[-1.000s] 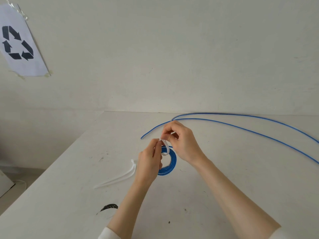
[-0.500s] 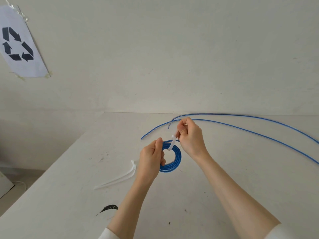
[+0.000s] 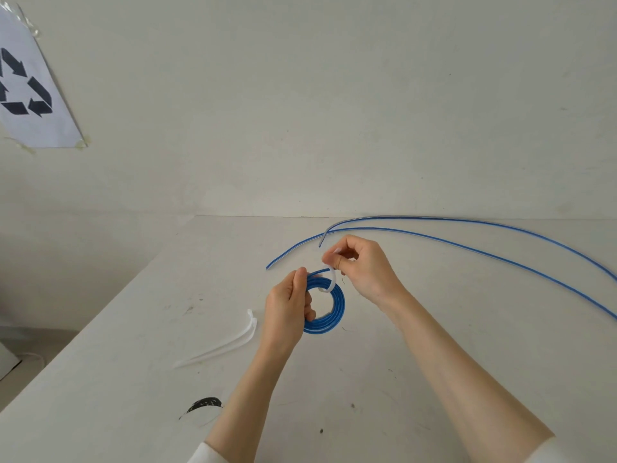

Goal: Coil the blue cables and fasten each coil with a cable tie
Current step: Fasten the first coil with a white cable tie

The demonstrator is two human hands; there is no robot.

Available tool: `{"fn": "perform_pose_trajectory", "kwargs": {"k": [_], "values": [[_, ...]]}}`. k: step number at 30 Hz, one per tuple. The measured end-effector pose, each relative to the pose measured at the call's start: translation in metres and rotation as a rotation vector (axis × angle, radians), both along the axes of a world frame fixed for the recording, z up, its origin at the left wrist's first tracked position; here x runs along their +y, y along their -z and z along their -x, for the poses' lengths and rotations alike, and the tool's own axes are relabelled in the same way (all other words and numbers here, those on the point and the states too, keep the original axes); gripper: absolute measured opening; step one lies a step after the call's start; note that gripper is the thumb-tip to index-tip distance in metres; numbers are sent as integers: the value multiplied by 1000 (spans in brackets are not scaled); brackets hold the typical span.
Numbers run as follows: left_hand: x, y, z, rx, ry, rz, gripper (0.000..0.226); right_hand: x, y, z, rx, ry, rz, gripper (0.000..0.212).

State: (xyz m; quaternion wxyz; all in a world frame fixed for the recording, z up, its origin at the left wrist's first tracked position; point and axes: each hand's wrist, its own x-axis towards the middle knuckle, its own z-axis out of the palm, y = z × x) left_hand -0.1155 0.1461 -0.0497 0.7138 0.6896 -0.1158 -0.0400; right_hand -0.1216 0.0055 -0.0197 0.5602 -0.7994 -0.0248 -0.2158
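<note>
Between the two hands, a blue coil is held just above the table. The left hand grips its left side, fingers curled round the turns, so that part of the coil is hidden behind the palm. The right hand pinches a white tie between thumb and forefinger; the tie loops round the coil's top, and its tip is lost inside the pinch. Whether the tie's end is threaded through its head cannot be told. Beyond the right hand, two loose cables run off to the right, cut by the frame edge. Left of the left hand lie spare ties, pale against the table and hard to count. A recycling sign on the wall is partly cut off.
</note>
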Motion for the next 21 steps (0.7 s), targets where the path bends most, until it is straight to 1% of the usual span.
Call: {"fn": "perform_pose_trajectory", "kwargs": {"k": [6,9,11,13,17,19,21], "values": [[-1,4,1,-5,-5,0,38,4,5,-4,-66,133,111,28],[0,4,0,-32,-12,-20,41,5,7,-6,-84,162,100,18],[0,4,-1,-41,-14,-25,41,5,7,-6,-70,170,88,16],[1,5,-2,-46,-17,-45,41,6,7,-7,-41,137,47,19],[4,10,-6,-8,-27,-56,40,3,4,-6,94,-48,-117,18],[5,13,-7,17,-39,-52,39,2,5,-5,147,-129,-98,19],[5,17,-6,32,-51,-52,39,3,8,-5,145,-142,-25,11]]}}
